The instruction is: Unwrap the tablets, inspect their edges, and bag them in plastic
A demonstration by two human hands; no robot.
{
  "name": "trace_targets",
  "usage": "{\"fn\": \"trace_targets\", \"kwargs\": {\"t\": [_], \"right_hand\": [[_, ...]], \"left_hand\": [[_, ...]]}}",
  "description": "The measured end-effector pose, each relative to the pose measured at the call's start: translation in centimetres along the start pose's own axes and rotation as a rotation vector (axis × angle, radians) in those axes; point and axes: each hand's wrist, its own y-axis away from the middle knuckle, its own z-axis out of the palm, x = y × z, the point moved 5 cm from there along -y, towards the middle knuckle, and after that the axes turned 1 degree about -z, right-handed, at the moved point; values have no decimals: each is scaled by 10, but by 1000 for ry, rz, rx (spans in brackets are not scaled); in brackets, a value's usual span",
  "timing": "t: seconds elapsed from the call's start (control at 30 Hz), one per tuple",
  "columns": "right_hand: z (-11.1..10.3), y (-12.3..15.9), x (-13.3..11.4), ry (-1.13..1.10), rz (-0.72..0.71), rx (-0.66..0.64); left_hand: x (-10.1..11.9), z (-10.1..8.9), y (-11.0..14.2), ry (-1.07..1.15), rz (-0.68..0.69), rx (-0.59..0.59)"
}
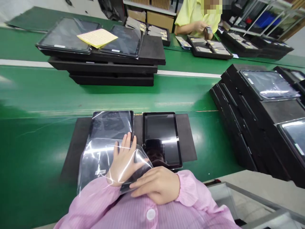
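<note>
My left hand (122, 160) lies with its fingers spread on the left tablet (111, 125). A clear plastic film (92, 162) with a small white label covers that tablet's near part and drapes over my left hand. At the near edge of the film, my right hand (158, 184) has its fingers closed on the film; the thumb is hidden. Beside it on the right lies a second tablet (162, 136), its dark screen bare and reflecting light. Both tablets rest on a black foam board (187, 136).
Stacked black foam trays (111, 79) stand at the back left, with film-covered tablets and a yellow paper (97, 38) on top. More tray stacks (252, 127) rise at the right. Across the green bench (35, 143), a person in yellow (190, 19) handles small parts near a black tray (209, 52).
</note>
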Motion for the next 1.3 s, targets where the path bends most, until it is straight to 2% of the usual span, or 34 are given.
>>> {"fn": "trace_targets", "kwargs": {"t": [0.17, 0.37, 0.73, 0.97, 1.1, 1.23, 1.3], "right_hand": [[-2, 2, 5, -126, 38, 18], [-4, 3, 7, -167, 34, 22], [-3, 1, 12, -154, 87, -56], [-2, 2, 14, -176, 83, -24], [-3, 6, 14, -215, 56, 77], [-18, 23, 12, -225, 92, 316], [-31, 37, 9, -184, 136, 441]], "left_hand": [[-1, 0, -2, 12, -52, -79], [-4, -1, -3, 59, -57, -92], [-2, -3, 4, 75, -26, 24], [1, -4, 5, 114, -27, 45], [0, -5, 4, 101, -28, 7], [-6, 0, 1, 84, -79, -98], [-7, 2, 1, 81, -87, -93]]}}
